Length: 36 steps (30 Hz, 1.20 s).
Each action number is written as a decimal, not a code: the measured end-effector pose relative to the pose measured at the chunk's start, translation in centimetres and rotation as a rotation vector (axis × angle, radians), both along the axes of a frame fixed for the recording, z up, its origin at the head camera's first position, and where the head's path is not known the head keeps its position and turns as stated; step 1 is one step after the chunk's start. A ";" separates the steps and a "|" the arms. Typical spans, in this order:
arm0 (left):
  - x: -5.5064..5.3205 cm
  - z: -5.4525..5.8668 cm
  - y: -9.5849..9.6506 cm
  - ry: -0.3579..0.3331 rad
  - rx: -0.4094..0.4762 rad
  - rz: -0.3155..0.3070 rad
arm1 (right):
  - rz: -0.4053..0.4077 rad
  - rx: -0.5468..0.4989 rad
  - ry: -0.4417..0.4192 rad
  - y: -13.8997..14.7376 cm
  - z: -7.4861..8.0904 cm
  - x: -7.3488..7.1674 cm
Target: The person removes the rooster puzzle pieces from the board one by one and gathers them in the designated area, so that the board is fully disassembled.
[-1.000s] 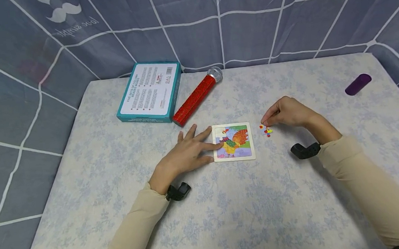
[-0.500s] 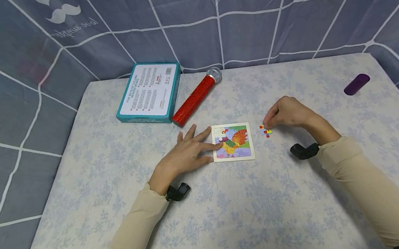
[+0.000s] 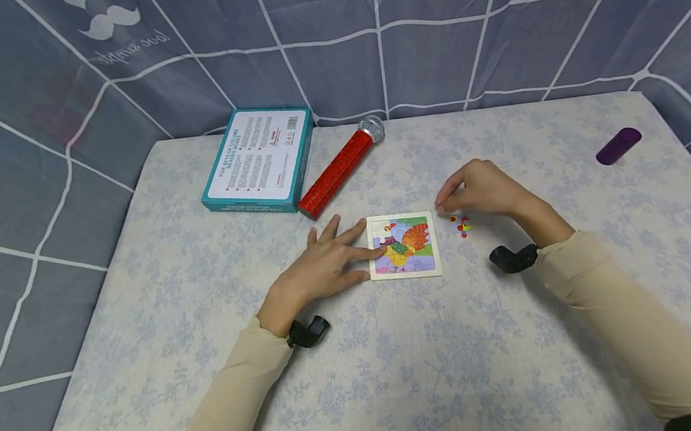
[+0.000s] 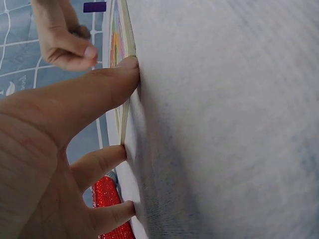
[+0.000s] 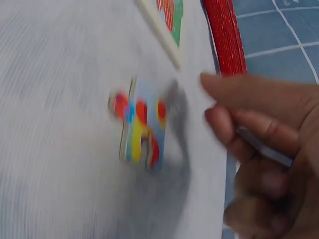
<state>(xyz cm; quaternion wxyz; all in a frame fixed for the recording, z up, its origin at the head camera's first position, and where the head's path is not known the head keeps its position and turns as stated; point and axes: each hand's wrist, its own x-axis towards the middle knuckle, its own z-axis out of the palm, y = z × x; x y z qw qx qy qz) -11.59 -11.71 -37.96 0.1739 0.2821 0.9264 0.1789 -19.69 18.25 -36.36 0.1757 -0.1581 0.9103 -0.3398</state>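
A square jigsaw puzzle of a colourful bird lies in a pale frame; its upper left part shows bare backing. My left hand spreads its fingers at the frame's left side. One fingertip rests on the picture, while the thumb touches the frame's edge. To the right lie loose puzzle pieces, red, yellow and blue, overlapping in the head view. My right hand hovers beside them, close to the frame's upper right corner. In the right wrist view its thumb and forefinger tips stand slightly apart, blurred, with nothing visible between them.
Behind the puzzle lies a red glittery microphone, against a teal-edged box with a printed white face. A purple cylinder lies at the far right. A grey-blue curtain with white lines hangs behind the cloth-covered table.
My right hand has moved left from over the loose pieces toward the puzzle frame. The left hand and the frame have stayed in place.
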 end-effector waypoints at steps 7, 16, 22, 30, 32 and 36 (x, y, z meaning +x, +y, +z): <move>-0.1 0.1 0.0 -0.008 -0.013 -0.011 | 0.267 -0.154 0.000 -3.2 -1.2 -0.7; -0.1 0.0 -0.1 -0.002 0.000 -0.023 | 0.408 -0.202 -0.097 -5.1 -1.9 -1.0; -0.1 0.0 -0.2 -0.005 -0.005 -0.018 | 0.431 -0.186 -0.110 -5.5 -2.0 -1.1; -0.1 0.0 -0.1 0.004 -0.010 -0.017 | 0.441 -0.147 -0.092 -5.7 -2.0 -1.1; -0.1 -0.1 -0.1 0.004 -0.011 -0.018 | 0.436 -0.140 -0.094 -5.7 -2.1 -1.2; 0.0 0.0 -0.1 -0.002 -0.014 -0.015 | 0.427 -0.139 -0.106 -5.8 -2.1 -1.2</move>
